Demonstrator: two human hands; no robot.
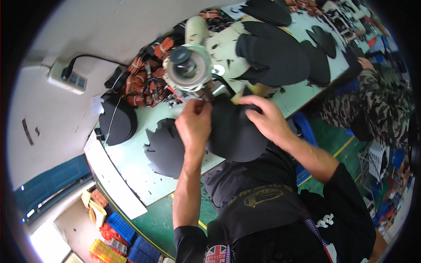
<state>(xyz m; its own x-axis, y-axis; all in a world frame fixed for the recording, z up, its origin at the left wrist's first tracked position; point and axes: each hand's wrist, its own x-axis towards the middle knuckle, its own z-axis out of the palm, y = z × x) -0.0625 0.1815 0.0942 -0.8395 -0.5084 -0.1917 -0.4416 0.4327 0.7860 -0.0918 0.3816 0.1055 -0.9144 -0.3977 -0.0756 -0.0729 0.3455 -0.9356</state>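
A rounded black sheet piece [239, 140], perhaps foam or leather, hangs over the near table edge in front of a cream machine [197, 30]. My left hand [194, 125] is closed, pinching this piece's upper left edge close to the machine's working end. My right hand [269, 120] grips the upper right side, thumb and index finger curled at the rim. Its other fingers are partly hidden. Part of the sheet is blurred. Left of my left wrist lie more black pieces [165, 149] with jagged edges.
Black cut pieces [280, 55] are piled on the pale table [136, 162] behind the machine. Another black stack [117, 120] stands at the left. Bundled brown pieces [138, 81] line the wall, near a power strip [66, 79]. A person in camouflage [372, 98] sits at right.
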